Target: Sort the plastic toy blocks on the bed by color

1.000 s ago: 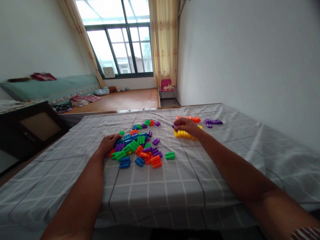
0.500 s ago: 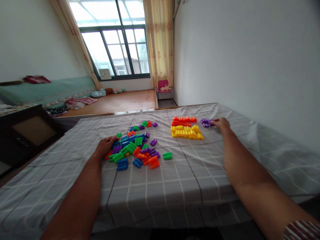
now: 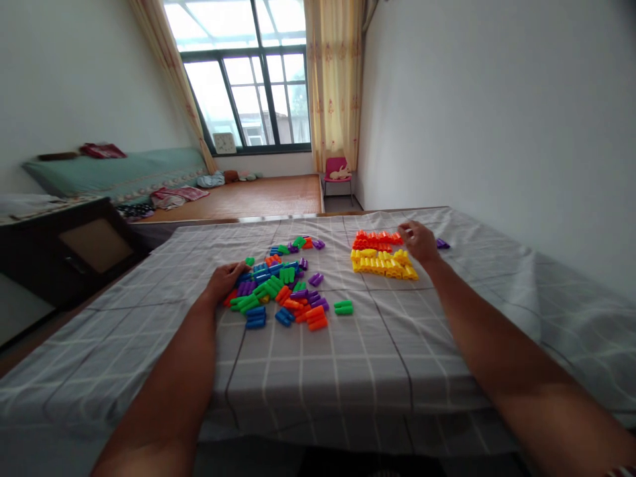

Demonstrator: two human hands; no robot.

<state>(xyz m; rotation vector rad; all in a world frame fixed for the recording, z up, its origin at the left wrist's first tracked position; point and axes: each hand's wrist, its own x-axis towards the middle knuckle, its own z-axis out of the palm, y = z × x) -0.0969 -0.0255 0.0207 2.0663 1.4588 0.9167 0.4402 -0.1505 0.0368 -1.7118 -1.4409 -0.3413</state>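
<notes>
A mixed pile of plastic tube-shaped building blocks (image 3: 271, 286) in green, blue, purple and orange lies left of centre on the table. My left hand (image 3: 227, 281) rests at the pile's left edge, fingers stretched out against blue blocks (image 3: 243, 277). To the right, orange blocks (image 3: 372, 240) stand in a row behind a group of yellow blocks (image 3: 382, 264). My right hand (image 3: 420, 241) hovers beside the right end of the orange row, its fingers loosely bent and nothing visible in them. A purple block (image 3: 442, 244) shows past that hand, which hides the area behind it.
A grey checked cloth (image 3: 308, 358) covers the table. One green block (image 3: 343, 307) lies apart, right of the pile. Beyond the table are a bed platform (image 3: 268, 195), a pink chair (image 3: 336, 165) and a dark cabinet (image 3: 74, 238). A white wall (image 3: 497, 119) runs along the right.
My right hand has moved left from the purple blocks towards the orange row. My left hand stays at the pile. The whole view has shifted slightly.
</notes>
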